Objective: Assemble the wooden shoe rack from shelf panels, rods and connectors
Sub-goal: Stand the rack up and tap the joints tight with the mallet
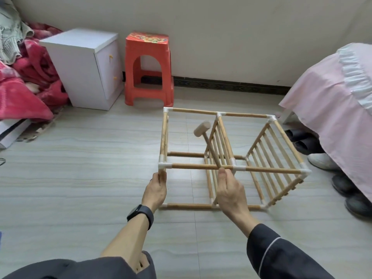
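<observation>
The wooden shoe rack (261,170) lies on its side on the floor, a frame of wooden rods joined by white plastic connectors (164,165), with two slatted shelf panels (269,158) standing upright inside it. My left hand (156,190) grips the vertical rod just under the near left corner connector. My right hand (229,192) holds the handle of a small wooden mallet (202,128), whose head is raised above the frame's left bay, over the near top rod.
A white bedside cabinet (84,65) and a red plastic stool (149,69) stand against the wall behind. Red blankets (24,87) pile at the left. A pink-covered bed (332,109) with several shoes (322,161) under it is at the right.
</observation>
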The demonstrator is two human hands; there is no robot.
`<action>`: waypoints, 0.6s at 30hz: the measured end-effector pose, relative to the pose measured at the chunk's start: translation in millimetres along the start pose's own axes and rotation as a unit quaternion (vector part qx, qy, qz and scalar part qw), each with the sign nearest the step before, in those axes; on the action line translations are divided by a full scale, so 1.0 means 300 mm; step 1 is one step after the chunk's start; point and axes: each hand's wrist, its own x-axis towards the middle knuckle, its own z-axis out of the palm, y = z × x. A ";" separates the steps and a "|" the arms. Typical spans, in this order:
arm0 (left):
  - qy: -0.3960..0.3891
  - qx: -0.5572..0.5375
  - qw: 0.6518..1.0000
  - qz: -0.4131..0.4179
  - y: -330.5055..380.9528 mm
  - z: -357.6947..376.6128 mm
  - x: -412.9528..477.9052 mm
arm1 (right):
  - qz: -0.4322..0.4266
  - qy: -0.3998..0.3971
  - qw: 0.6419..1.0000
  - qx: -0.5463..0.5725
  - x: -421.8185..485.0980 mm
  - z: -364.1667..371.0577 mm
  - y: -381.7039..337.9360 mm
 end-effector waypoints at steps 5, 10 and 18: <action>-0.002 0.008 1.000 0.000 0.001 -0.006 0.013 | 0.154 0.161 0.970 0.097 0.053 -0.073 0.136; 0.000 0.018 1.000 0.017 -0.001 -0.007 0.028 | 0.140 0.210 0.961 0.116 0.125 -0.133 0.212; 0.017 0.070 0.995 0.070 0.137 -0.079 0.073 | 0.130 0.185 0.961 0.159 0.326 -0.214 0.128</action>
